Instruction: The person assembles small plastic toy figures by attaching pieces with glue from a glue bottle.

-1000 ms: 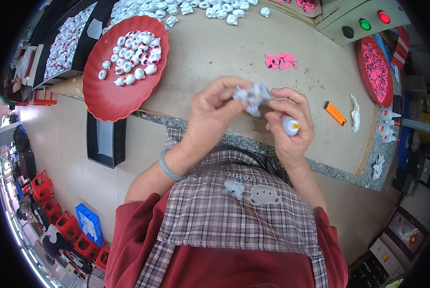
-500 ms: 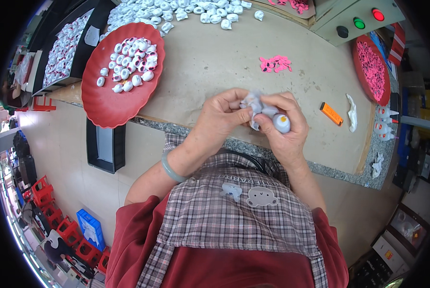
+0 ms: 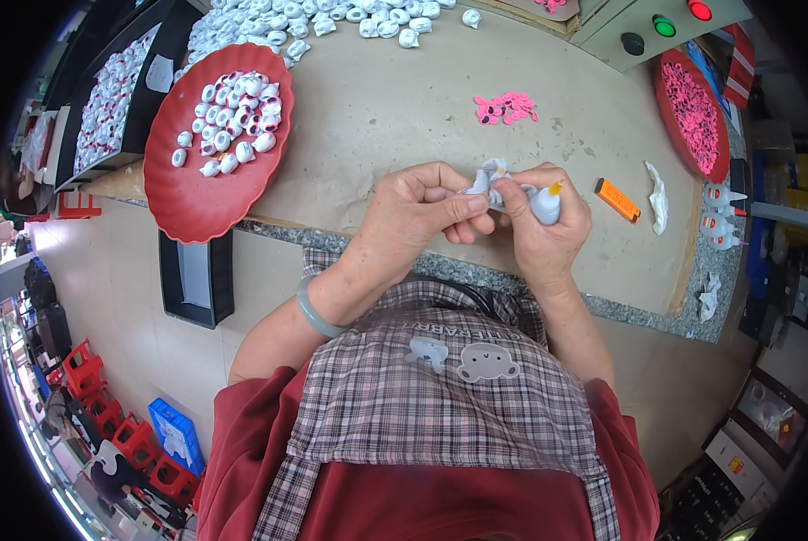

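Observation:
My left hand [image 3: 413, 206] is closed, its thumb and fingertips pinching a crumpled white tissue or cloth [image 3: 489, 174]. Opposite it, my right hand [image 3: 553, 236] wraps around a small white bottle [image 3: 545, 207] with a yellow tip. The right thumb and fingers also press against the white crumpled piece, so both hands meet at it above the table's near edge. Whether something small sits inside the folds is hidden. Beyond my hands lies a loose pile of small pink pieces with dark spots [image 3: 506, 108].
On the left, a red scalloped dish [image 3: 264, 185] holds white rounded pieces with pink parts. More white pieces [image 3: 332, 13] spread along the back. An orange cutter-like tool [image 3: 618, 200], a twisted white tissue [image 3: 656, 198] and small bottles [image 3: 720, 212] lie right, near a red dish [image 3: 664, 106].
My right hand has turned, so the bottle's yellow tip now points up and away rather than toward me. The white crumpled piece sits slightly farther right, and the view has shifted a little.

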Demonstrator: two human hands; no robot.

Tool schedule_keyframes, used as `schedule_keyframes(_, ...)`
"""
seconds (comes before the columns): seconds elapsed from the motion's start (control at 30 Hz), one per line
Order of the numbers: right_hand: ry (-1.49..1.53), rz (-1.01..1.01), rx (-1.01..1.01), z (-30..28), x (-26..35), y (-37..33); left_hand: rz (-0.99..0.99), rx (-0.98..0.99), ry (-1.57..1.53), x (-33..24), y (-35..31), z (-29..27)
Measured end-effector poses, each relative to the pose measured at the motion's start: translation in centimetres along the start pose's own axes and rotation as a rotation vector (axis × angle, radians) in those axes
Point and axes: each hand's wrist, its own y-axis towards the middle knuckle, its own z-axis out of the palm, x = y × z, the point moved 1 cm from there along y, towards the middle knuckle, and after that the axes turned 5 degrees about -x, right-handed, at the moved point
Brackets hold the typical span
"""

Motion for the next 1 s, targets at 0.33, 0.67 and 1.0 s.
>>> schedule_keyframes(0.33,-0.450,-0.192,-0.211,-10.5,-2.8,4.8,0.274,-0.091,0.075,-2.3,3.7,0.0)
schedule_keyframes(0.67,-0.697,0.327,-0.200,-17.0,-5.1,6.8,0.882,-0.448,1.182,-6.8,16.6,-1.2)
schedule_keyframes(1.0,-0.717,0.151,-0.234,-18.0,-4.9,6.5,0.959,-0.414,1.757,-5.7,21.4,-0.3)
